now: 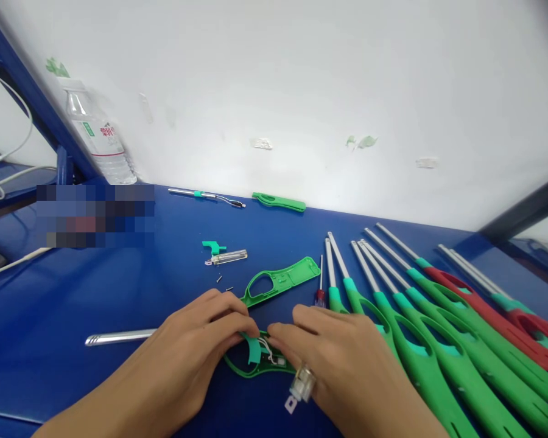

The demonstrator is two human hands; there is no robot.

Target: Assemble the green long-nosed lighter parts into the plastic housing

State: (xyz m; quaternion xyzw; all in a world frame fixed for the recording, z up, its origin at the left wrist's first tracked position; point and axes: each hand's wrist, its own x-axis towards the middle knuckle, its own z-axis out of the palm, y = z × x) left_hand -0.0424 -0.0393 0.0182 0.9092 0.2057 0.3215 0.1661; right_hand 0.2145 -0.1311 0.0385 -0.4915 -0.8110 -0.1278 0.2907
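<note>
An opened green lighter housing half (pixel 241 366) lies between my hands, with white wires and a small igniter part (pixel 278 361) inside. My left hand (pixel 189 350) is closed at its left end, fingertips pinching the teal trigger (pixel 254 350). Out of the left side of that hand sticks a metal lighter tube (pixel 119 337). My right hand (pixel 340 359) is closed, its thumb and index fingertip at the housing's upper edge. A clear fuel tank with a valve (pixel 304 383) pokes out beneath the right palm. Beyond the hands lies another green housing half (pixel 296 277).
Several assembled lighters (pixel 411 340), green and red, lie at right beside a screwdriver (pixel 320 295). Behind are a loose trigger (pixel 214 247), clear tank (pixel 231 257), small screws (pixel 219 279), a wired tube (pixel 205 195) and a green shell (pixel 279 202). A water bottle (pixel 101 143) leans by the wall.
</note>
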